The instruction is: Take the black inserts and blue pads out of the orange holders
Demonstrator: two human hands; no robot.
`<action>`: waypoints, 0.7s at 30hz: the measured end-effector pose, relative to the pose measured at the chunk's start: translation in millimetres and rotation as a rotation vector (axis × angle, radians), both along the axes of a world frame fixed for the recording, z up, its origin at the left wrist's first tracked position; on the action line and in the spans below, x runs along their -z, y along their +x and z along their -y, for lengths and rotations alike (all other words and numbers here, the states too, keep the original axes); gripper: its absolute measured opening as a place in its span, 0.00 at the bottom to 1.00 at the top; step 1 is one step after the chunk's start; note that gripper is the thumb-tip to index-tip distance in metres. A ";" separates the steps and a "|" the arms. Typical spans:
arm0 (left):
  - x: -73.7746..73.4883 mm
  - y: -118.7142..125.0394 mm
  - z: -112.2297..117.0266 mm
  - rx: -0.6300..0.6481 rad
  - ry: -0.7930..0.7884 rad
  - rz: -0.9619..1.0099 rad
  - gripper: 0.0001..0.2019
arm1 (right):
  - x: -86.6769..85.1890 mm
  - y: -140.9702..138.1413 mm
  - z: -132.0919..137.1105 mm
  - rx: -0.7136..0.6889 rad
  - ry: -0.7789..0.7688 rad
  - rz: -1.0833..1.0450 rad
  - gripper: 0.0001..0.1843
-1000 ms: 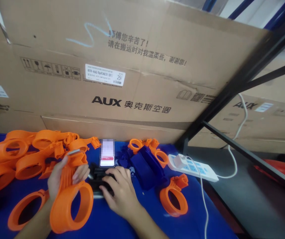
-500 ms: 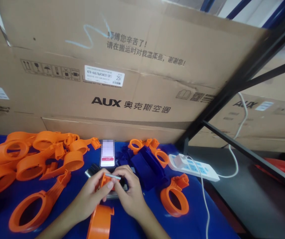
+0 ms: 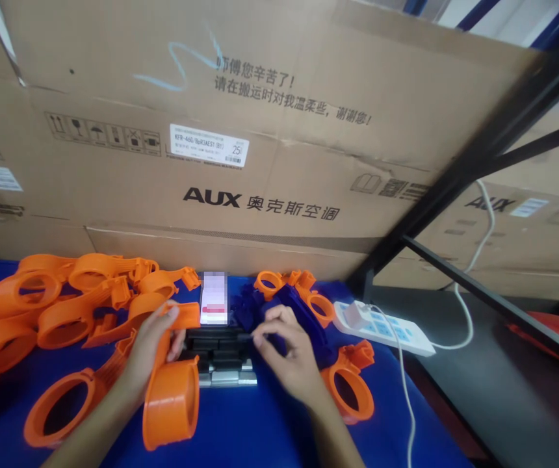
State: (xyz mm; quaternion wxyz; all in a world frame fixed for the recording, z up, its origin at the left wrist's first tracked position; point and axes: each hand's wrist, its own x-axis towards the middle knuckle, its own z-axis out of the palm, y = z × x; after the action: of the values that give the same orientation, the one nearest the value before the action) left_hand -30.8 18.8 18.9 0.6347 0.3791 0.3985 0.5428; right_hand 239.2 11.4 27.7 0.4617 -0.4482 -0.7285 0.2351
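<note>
My left hand (image 3: 155,341) is wrapped around the handle end of an orange tape dispenser (image 3: 172,396), whose round hub hangs down toward me. Just right of it, my right hand (image 3: 284,351) is closed in a pinch, thumb against forefinger. A thin dark sliver shows at its fingertips, too small and blurred to name. Between the hands lie several black strips (image 3: 216,341), with silver metal pieces (image 3: 233,377) in front of them. A phone (image 3: 214,299) with a lit screen stands behind the strips.
Orange tape dispensers (image 3: 65,325) are heaped at left; another dispenser (image 3: 352,390) lies at right. Dark blue plastic parts (image 3: 309,312) sit behind my right hand. A white power strip (image 3: 391,331) with a cable is farther right. A large cardboard box (image 3: 260,162) walls off the back.
My hands have moved apart. The left hand has shifted left, carrying the tape dispenser, and the right hand has moved off it to the right. The black strips are uncovered.
</note>
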 end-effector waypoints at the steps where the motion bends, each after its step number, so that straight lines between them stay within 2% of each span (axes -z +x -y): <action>1: 0.0 1.2 0.4 0.000 -0.006 0.003 0.23 | -1.8 -2.8 3.5 -0.095 -0.023 0.116 0.04; 3: 0.0 2.4 1.1 -0.011 -0.012 0.003 0.23 | -2.4 -11.1 9.6 -0.227 -0.050 0.316 0.06; 7: -0.5 -1.1 -1.4 0.005 -0.036 -0.027 0.29 | 6.9 -28.3 13.9 -0.304 -0.019 0.507 0.07; 13: -3.2 -4.9 -5.7 0.005 -0.011 -0.047 0.31 | 17.1 -43.1 13.1 -0.340 0.078 0.563 0.05; 21: -1.5 -2.9 -2.3 -0.028 -0.001 -0.063 0.29 | 17.0 -38.4 12.7 -0.316 0.053 0.585 0.06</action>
State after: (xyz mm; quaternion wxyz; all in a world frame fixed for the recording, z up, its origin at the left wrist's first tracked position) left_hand -33.6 21.1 20.4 0.6142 0.3903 0.4238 0.5393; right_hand 200.8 -1.2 10.7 0.2023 -0.3659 -0.8966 0.1460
